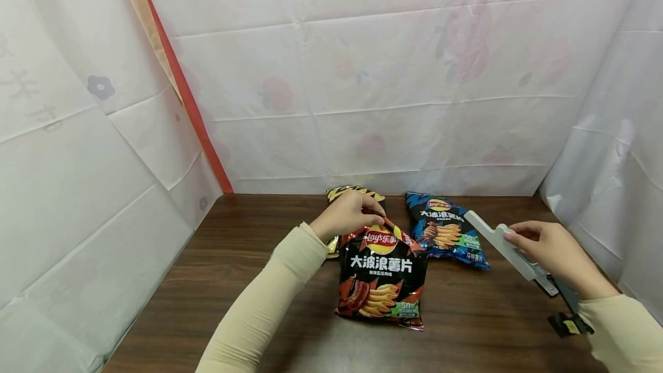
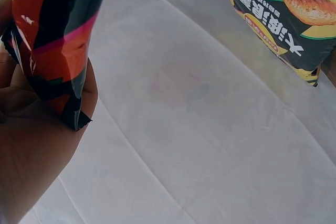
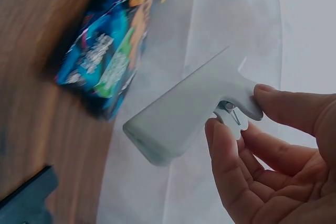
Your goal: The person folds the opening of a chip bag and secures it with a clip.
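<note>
A brown wood-grain worktop (image 1: 248,275) is backed by white printed sheeting (image 1: 362,73). By the left hand (image 1: 343,212), fingers (image 1: 366,219) nearly closed, a black-and-red foil snack bag (image 1: 380,275) is pinched at its top, before a yellow-and-black foil bag (image 2: 294,19); by the right hand (image 1: 554,249), a white plastic clip (image 3: 178,108) is pinched, near a blue foil bag (image 1: 445,229).

the head view is softly and evenly bright, with pale glare on the near wooden tabletop (image 1: 357,356). the left wrist view is dimmer, the left hand (image 2: 42,135) shaded; in the right wrist view, blur smears the blue lay's chip bag (image 3: 107,51).
</note>
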Demonstrator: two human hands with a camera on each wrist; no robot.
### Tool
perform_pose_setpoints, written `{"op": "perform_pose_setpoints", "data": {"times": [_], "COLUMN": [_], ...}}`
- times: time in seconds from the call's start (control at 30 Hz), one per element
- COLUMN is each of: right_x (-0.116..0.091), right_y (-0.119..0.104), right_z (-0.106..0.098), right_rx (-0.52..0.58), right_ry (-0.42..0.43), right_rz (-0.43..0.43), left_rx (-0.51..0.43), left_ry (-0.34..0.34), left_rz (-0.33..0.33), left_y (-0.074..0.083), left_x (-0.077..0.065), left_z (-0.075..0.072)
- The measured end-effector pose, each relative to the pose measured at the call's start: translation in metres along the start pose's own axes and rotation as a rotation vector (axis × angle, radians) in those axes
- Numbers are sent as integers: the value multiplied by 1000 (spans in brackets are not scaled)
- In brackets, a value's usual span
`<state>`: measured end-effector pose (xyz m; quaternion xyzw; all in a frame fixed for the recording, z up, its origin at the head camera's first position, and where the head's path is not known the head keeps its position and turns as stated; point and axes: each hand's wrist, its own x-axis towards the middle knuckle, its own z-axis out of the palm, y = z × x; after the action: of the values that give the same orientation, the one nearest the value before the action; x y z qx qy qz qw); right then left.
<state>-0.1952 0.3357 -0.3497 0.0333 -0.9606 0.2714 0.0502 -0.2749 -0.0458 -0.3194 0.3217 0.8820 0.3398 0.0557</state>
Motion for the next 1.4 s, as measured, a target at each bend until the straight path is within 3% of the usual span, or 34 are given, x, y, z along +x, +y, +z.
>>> {"op": "perform_pose_setpoints", "data": {"times": [0.3,0.53,0.73,1.4], "right_x": [17,23,26,22], "right_y": [-28,-52,-71,-104], "right_z": [-2,1,6,25], "right_rx": [17,82,118,195], "right_ry": [17,12,32,19], "right_rz": [-96,-101,-157,-269], "left_rx": [-18,-22,-21,-30], "left_ry": [0,0,3,8], "left_rz": [-10,-10,-4,13], "left_y": [-1,0,-1,-3], "left_x": [1,1,0,-1], "left_z": [1,1,1,0]}}
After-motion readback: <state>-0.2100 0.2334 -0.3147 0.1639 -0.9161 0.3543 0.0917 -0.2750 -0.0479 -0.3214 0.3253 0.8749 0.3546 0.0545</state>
